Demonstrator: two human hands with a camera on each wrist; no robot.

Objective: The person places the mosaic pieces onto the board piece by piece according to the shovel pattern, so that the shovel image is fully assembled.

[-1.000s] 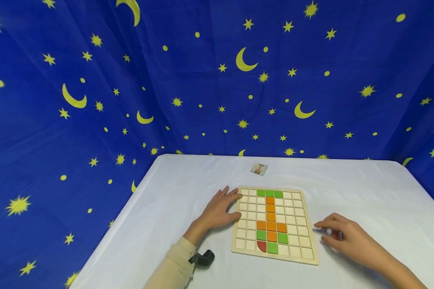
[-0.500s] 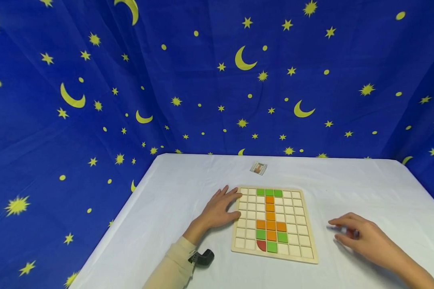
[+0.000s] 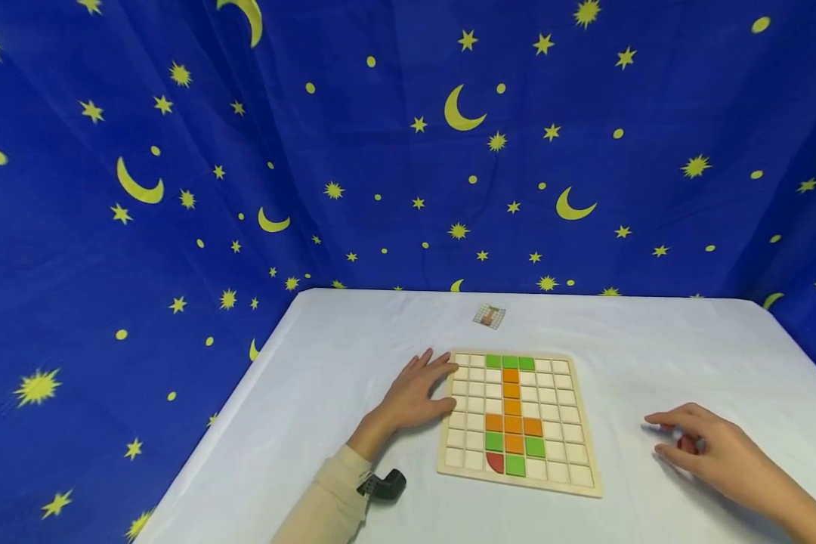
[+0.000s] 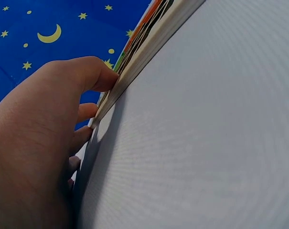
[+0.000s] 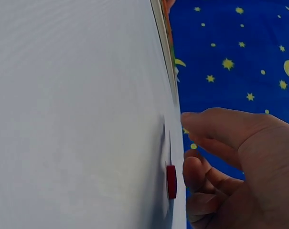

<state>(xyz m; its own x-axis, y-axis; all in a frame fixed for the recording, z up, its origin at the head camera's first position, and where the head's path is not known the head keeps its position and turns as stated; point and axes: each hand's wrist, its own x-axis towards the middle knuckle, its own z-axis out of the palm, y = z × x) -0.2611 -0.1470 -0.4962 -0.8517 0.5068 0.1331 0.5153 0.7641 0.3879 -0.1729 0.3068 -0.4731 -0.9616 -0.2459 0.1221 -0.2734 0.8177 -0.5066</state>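
Note:
A square wooden board [image 3: 446, 453] with a grid of cells lies on the white tablecloth. Orange and green square tiles run down its middle, and a red quarter-round tile [image 3: 495, 462] sits in the bottom row. My left hand [image 3: 411, 397] rests against the board's left edge with spread fingers; the left wrist view shows the fingertips at its rim. To the right of the board, my right hand [image 3: 717, 457] hovers low with thumb and index finger apart. Beneath its loosely bent fingers is a small red piece [image 5: 171, 182], apparently flat on the cloth, with no visible grip on it.
A small patterned card [image 3: 489, 316] lies behind the board. A black wrist device [image 3: 384, 486] is on the left forearm. A blue curtain [image 3: 408, 151] with yellow stars and moons stands behind and beside the white table [image 3: 353, 332].
My right hand has moved right, away from the board's right edge, and the red piece now shows more clearly between its thumb and fingers. The left hand and the board have stayed put.

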